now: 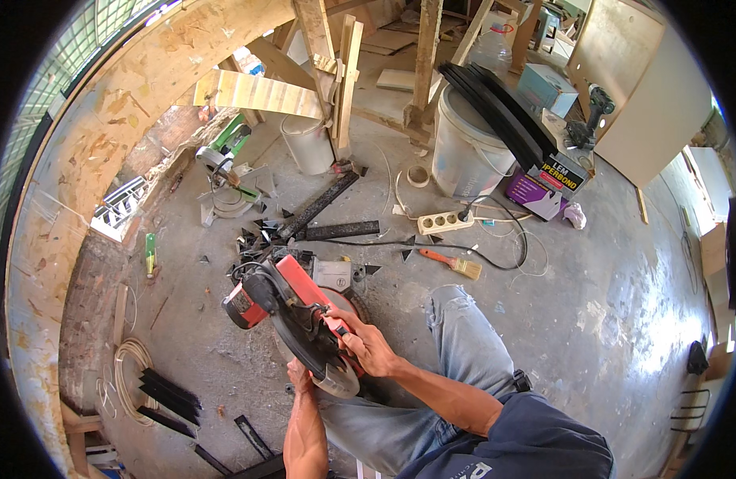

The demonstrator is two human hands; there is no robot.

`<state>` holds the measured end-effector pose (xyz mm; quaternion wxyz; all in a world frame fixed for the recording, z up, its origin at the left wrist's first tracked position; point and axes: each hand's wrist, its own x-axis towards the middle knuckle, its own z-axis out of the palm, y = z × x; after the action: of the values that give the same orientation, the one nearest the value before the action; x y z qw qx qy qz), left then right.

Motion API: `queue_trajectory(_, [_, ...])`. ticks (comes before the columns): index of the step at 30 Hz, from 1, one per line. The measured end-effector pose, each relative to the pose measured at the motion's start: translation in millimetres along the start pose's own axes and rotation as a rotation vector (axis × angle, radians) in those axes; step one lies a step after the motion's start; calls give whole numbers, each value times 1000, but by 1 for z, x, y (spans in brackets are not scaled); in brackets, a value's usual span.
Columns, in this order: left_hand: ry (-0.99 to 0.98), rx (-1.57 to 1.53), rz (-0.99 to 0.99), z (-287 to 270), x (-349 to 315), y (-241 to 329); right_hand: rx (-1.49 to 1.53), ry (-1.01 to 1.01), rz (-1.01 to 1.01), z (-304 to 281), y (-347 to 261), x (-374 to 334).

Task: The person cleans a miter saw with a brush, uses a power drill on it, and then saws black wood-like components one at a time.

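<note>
A red and black miter saw (292,303) stands on the concrete floor in front of my bent legs. My right hand (366,345) is wrapped round its red handle. Low beside the blade guard (336,382) is my left hand (298,374); the saw hides most of its fingers, so what they touch cannot be made out. Dark offcuts (264,236) lie heaped just beyond the saw. Two long black strips (340,231) rest on the floor there, one pointing away and one to the right.
Right of the saw are a paintbrush (454,263) and a power strip (445,223) with a black cable. Farther off stand white buckets (463,156), a green miter saw (224,172) and a cordless drill (593,120). Black strips (170,395) and coiled cord (131,363) lie at left.
</note>
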<state>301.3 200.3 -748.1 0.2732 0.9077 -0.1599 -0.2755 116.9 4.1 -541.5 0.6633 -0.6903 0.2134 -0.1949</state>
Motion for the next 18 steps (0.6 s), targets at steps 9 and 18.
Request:
queue_trajectory(9, [-14, -73, 97, -7, -11, 15, -7, 24, -48, 0, 4, 0])
queue_trajectory(18, [18, -136, 145, -2, -5, -1, -8, 8, -10, 0, -1, 0])
